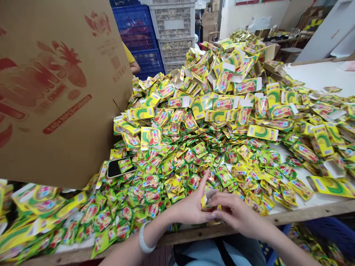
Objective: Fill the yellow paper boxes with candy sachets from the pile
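Just over the table's front edge, my left hand (191, 207) is closed around a small yellow candy box (204, 201), mostly hidden by my fingers. One finger of that hand points upward, and a white bangle circles its wrist. My right hand (240, 215) meets it from the other side, with bent fingers pinching at the same box; a white flap shows between the hands. Small green candy packets (151, 181) are heaped beyond my left hand. Yellow candy packets (248, 173) lie beyond my right hand.
A large printed cardboard carton (55, 92) stands at left. A phone (120, 167) lies among the packets, one packet on it. Many yellow boxes (222, 101) are piled at the back. Stacked crates (176, 24) and a person's arm (134, 67) are behind. A blue basket (330, 231) sits below right.
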A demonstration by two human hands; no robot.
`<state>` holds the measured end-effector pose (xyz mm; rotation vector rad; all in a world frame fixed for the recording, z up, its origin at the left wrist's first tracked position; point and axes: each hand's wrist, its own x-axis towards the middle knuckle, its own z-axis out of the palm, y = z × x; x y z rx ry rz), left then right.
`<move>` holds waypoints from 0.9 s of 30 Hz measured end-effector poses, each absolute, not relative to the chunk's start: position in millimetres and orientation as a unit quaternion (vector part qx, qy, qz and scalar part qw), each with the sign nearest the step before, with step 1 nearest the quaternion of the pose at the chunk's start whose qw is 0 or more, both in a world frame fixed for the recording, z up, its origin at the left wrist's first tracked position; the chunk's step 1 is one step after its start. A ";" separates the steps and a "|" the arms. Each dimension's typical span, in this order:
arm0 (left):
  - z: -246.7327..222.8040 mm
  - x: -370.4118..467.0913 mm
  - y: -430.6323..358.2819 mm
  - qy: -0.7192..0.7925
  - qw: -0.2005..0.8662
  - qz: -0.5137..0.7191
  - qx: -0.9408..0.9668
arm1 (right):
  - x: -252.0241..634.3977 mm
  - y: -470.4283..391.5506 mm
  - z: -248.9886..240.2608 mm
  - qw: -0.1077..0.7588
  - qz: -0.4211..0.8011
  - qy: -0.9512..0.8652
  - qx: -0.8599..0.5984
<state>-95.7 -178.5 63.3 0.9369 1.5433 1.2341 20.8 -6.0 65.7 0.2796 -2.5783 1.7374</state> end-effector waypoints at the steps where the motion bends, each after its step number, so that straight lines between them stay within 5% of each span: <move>1: 66.9 -98.1 -179.4 0.629 0.463 0.485 0.393 | 20.7 -7.7 60.5 0.025 0.563 -0.823 0.074; 4: 74.4 -115.1 -181.9 0.661 0.379 0.485 0.430 | 18.0 -15.1 40.3 0.067 0.552 -0.831 -0.003; 9: 55.5 -145.9 -165.0 0.802 0.054 0.415 0.426 | 9.3 -19.1 21.5 0.180 0.351 -0.918 -0.040; 14: 33.3 -147.4 -143.2 0.853 0.034 0.261 0.450 | 4.6 13.1 22.1 0.219 0.147 -0.958 -0.109; 18: 34.8 -144.5 -146.1 0.832 0.091 0.411 0.360 | 9.6 32.1 13.4 0.135 0.074 -0.985 -0.081; 22: 36.7 -141.9 -149.8 0.750 0.179 0.587 0.248 | 16.9 42.7 13.2 0.163 0.177 -0.962 -0.132; 27: 36.6 -132.9 -145.6 0.714 0.183 0.647 0.194 | 8.3 28.8 33.5 0.225 0.593 -0.735 -0.239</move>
